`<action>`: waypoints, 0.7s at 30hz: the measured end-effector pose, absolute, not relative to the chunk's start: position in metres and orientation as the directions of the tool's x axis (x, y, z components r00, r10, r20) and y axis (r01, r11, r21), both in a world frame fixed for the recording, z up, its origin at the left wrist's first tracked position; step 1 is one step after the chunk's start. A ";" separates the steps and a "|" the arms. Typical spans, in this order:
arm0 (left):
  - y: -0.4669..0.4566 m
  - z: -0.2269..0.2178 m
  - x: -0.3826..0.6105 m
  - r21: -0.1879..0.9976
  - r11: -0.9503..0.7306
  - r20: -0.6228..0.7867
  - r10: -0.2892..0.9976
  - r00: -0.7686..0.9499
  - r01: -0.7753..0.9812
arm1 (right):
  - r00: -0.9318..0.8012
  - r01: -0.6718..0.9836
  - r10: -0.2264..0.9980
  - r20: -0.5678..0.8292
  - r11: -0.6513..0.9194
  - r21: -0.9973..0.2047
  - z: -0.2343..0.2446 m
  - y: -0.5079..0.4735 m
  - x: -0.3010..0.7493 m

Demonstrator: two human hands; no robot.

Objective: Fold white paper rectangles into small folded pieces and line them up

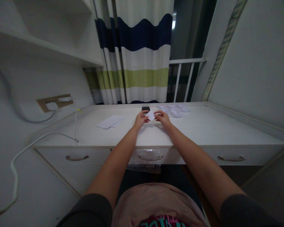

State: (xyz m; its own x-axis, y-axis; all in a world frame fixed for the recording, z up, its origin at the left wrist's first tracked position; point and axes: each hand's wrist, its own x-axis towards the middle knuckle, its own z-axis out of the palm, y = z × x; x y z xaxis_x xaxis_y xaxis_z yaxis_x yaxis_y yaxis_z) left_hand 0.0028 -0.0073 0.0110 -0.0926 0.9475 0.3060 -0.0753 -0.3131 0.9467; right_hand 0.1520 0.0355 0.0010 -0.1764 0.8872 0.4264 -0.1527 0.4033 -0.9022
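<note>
Both my hands reach out over a white desk (203, 126). Between them is a small white piece of folded paper (150, 115). My left hand (140, 119) pinches its left side and my right hand (163, 118) pinches its right side, fingers closed on it. Just behind the paper lies a small black object (145, 108). A pile of folded white papers (174, 110) sits to the right of my right hand. Flat white sheets (110, 122) lie to the left of my left hand.
A striped curtain (142, 56) hangs behind the desk, next to a white railing (186, 75). A wall socket (55, 102) with a white cable (21, 151) is at the left. Shelves (42, 47) overhang the left. Drawers with handles (77, 157) run under the desk edge.
</note>
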 end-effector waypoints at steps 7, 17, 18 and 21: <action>-0.009 0.009 0.005 0.946 -0.324 0.322 0.945 -0.052 -0.028 | -0.239 -0.096 0.877 0.417 0.406 -0.909 -0.002 0.038 0.151; -0.009 0.009 0.004 0.937 -0.347 0.349 0.937 -0.032 0.048 | -0.252 -0.035 0.854 0.455 0.462 -0.886 -0.003 0.042 0.152; -0.009 0.009 0.003 0.935 -0.351 0.353 0.935 -0.040 0.054 | -0.256 -0.033 0.852 0.456 0.464 -0.885 -0.003 0.042 0.152; -0.008 0.009 0.003 0.930 -0.362 0.366 0.929 -0.057 0.072 | -0.274 -0.019 0.849 0.452 0.465 -0.885 -0.003 0.043 0.153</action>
